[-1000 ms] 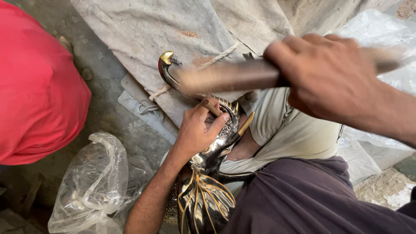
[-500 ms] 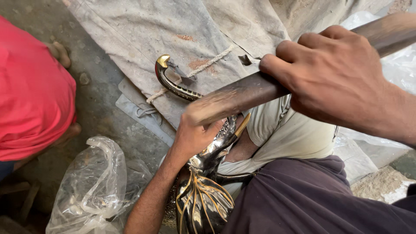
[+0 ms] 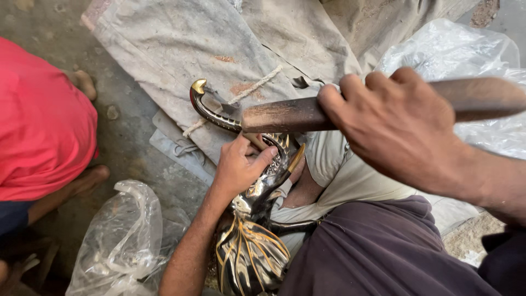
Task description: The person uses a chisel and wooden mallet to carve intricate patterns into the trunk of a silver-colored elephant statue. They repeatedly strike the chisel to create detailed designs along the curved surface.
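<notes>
- The metal bird figurine [image 3: 249, 219], dark and glossy with gold striping, lies in the lower middle of the frame across your lap; its curved neck runs up to a gold-tipped head at upper centre-left.
- Left of it, at the frame's left edge, another person in a red shirt [image 3: 41, 120] crouches with bare feet on the concrete; judge your swing so that it stays well away from them.
- A crumpled clear plastic bag [image 3: 115, 241] sits at the lower left, apart from the work.
- Your left hand [image 3: 238, 167], fingers wrapped tight around the bird's neck at centre, should keep pinning it to your knee, thumb clear of the strike point.
- The wooden stick [image 3: 296, 114] crosses the upper centre, its blunt end just above the neck; light, square taps would likely spare the finish.
- Your right hand [image 3: 400, 123], upper right, is fisted firmly around the stick.
- Grey cloth [image 3: 181, 49] spreads under everything.
</notes>
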